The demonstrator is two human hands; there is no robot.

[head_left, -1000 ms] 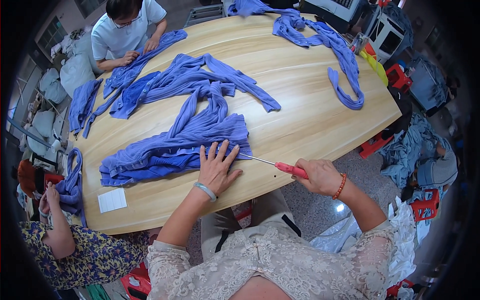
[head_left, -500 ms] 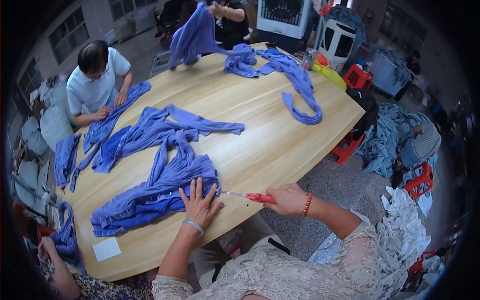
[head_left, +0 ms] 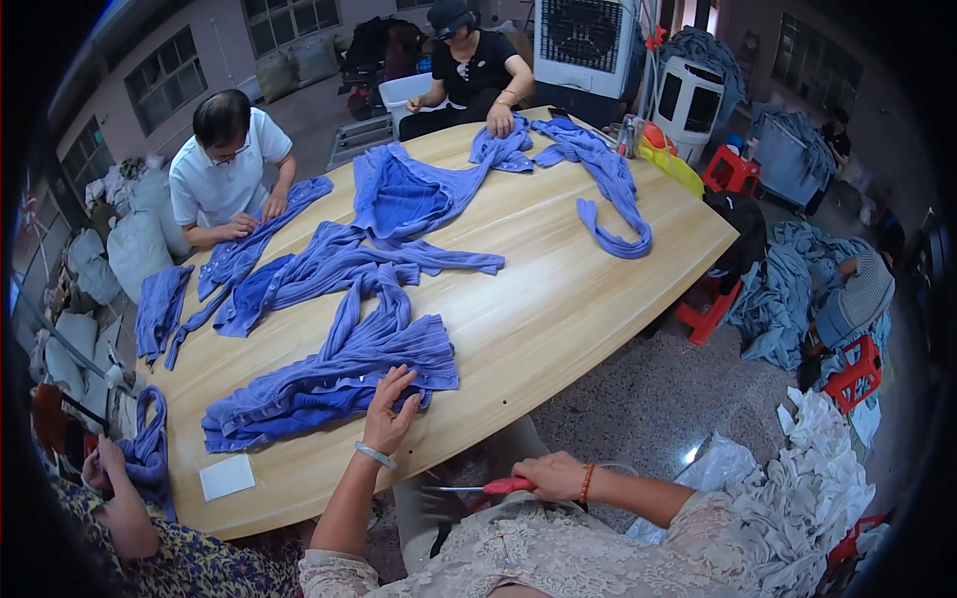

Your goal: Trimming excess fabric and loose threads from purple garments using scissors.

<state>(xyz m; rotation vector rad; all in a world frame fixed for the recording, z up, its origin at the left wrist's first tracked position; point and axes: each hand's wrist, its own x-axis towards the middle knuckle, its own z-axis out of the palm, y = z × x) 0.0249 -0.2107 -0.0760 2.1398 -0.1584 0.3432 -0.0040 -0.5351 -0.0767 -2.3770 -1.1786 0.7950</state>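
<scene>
**Hand on Blue Cloth, Scissors Off the Table**

Left hand (head_left: pixel 389 417) flat on the blue garment (head_left: pixel 334 379), fingers spread and loose, not gripping. Silver bracelet (head_left: pixel 376 455) on that wrist. Blue garment lying bunched on the wooden table (head_left: pixel 558 299), near the table edge closest to the camera, with one long strip running toward the table's middle.

Right hand (head_left: pixel 550 476) off the table, below its near edge, over the lap. Fingers closed around the red handle of the scissors (head_left: pixel 485 487). Thin metal blades pointing toward the left arm, not touching the cloth. Red bead bracelet (head_left: pixel 586 482) on that wrist.

More blue garments (head_left: pixel 399 199) spread over the far half of the table. Small white paper (head_left: pixel 227 476) on the table, near its left near corner.

At the table's far left side, a person in a white shirt (head_left: pixel 224 179), both hands on blue cloth. At the table's far end, a person in a black top (head_left: pixel 478 70), one hand on another blue piece. At the table's near left corner, another person's hand (head_left: pixel 105 463) by a roll of blue cloth.

Past the table's right side, red stools (head_left: pixel 857 374), a heap of blue-grey cloth (head_left: pixel 788 289), and a pile of white scraps (head_left: pixel 807 498) on the floor.
</scene>
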